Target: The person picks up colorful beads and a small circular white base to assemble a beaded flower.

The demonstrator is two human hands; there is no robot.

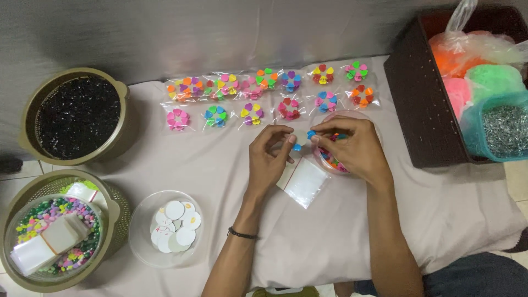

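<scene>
A pale cloth-covered tabletop (385, 231) carried everything, and places here are told from the small clear dish (330, 160) under the right hand. Well to the right of that dish stood a dark brown basket (418, 99) with bagged orange, pink and green pieces and a teal tub of silvery bits. Far to its left sat a round olive tub (118, 91) of black pieces and, nearer the person, a mesh basket (118, 214) holding a bowl of mixed beads and empty sleeves. A clear bowl of white discs (175, 226) lay left of the dish, within easy reach. Beyond the dish ran two rows of finished packets (264, 96), each a flower of coloured heart clips, laid flat as if for counting. An empty clear bag (306, 181) lay just beside the dish, mouth toward the hands. The right hand (355, 151) hovered over the dish, pinching a blue clip (311, 134); the left hand (269, 157), closed, pinched what seemed another blue clip (297, 147), though it was small.
</scene>
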